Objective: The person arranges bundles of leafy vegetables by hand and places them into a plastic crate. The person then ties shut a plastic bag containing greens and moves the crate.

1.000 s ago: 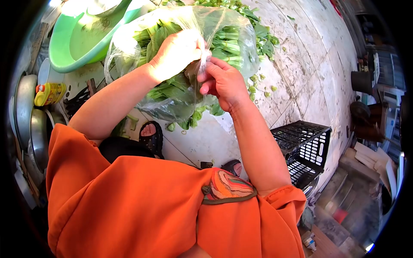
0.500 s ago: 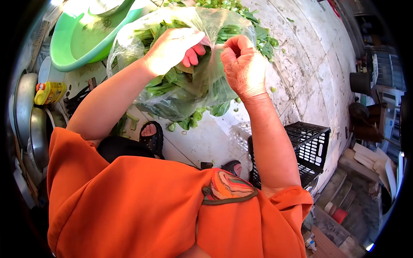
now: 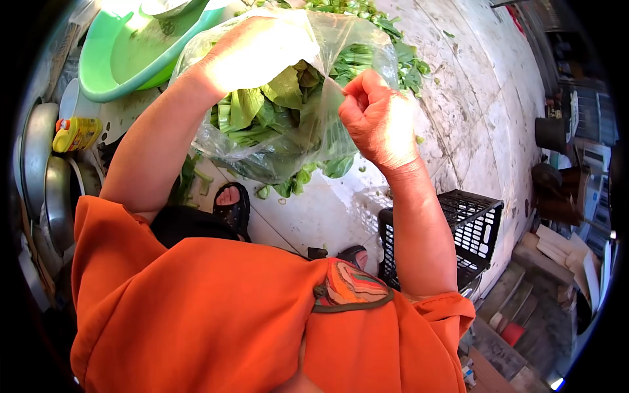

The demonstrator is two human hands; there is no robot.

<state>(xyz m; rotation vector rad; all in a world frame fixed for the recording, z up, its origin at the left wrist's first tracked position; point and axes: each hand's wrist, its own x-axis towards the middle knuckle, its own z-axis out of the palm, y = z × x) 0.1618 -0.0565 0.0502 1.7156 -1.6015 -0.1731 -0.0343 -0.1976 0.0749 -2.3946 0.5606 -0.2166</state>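
A clear plastic bag (image 3: 282, 157) full of leafy greens (image 3: 249, 118) lies on the tiled floor in front of me. My right hand (image 3: 377, 118) pinches a gathered strand of the bag's plastic at its right side, fingers closed. Over the upper left of the bag is my left hand (image 3: 262, 52), brightly lit, its back to me; its fingers are washed out by glare, so their grip cannot be made out. Between the hands the plastic is stretched.
A green basin (image 3: 124, 59) with a bowl in it stands at the upper left, near a yellow bottle (image 3: 77, 135) and metal pans (image 3: 59, 203). A black crate (image 3: 468, 229) is at the right. Loose greens (image 3: 409, 65) lie behind the bag. My sandalled feet are below.
Both hands were together at the bag's twisted neck; they have moved apart, the right hand to the right with plastic pinched, the left up and left. The bag's gathered neck has loosened.
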